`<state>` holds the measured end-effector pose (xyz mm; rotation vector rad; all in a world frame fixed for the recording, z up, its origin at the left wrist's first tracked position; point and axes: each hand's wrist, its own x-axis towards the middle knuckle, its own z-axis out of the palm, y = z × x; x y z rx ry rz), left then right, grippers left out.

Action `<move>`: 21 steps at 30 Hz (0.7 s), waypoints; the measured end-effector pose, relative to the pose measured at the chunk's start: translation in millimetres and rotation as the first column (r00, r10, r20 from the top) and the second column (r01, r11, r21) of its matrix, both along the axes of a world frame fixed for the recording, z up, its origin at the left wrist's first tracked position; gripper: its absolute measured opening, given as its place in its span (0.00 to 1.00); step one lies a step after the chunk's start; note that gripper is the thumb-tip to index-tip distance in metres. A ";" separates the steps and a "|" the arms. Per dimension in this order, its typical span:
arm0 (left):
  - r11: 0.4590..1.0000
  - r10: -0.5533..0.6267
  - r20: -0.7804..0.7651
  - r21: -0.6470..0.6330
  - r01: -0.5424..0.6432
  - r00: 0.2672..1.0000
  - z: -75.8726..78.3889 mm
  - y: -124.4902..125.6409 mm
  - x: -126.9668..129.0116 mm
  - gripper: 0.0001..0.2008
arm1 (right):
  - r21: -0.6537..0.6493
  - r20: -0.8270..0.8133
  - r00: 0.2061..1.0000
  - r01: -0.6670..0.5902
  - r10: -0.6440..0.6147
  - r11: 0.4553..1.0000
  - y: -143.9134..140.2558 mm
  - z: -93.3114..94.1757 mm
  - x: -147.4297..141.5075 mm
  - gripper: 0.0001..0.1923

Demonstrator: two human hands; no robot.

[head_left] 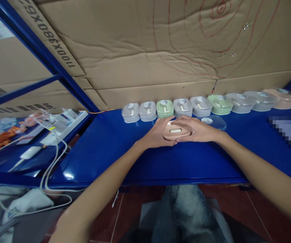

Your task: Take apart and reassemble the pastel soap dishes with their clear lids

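Head view: gripping a pink box (176, 131) by its sides between left hand (157, 133) and right hand (199, 130), over the worktop (145, 165) between front and back edges, with lidded boxes (165, 109) along the back edge and a clear lid (215, 122) behind the right hand

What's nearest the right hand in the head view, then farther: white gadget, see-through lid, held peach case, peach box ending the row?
From the right hand:
1. Peach case: held in its grip.
2. See-through lid: just behind the hand.
3. Peach box: row's right end.
4. White gadget: far left.
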<state>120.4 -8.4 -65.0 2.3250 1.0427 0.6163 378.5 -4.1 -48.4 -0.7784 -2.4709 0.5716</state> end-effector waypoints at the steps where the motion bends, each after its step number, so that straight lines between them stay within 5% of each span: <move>1: 1.000 0.014 0.003 -0.002 -0.014 1.000 0.0 -0.3 0.2 0.57 | -0.013 -0.008 1.000 -0.001 0.000 1.000 0.2 0.1 0.2 0.35; 21: 0.995 0.083 0.045 -0.062 -0.080 0.996 3.6 -4.0 -1.4 0.68 | 0.040 -0.089 0.994 0.059 -0.055 0.997 -0.8 1.7 2.2 0.33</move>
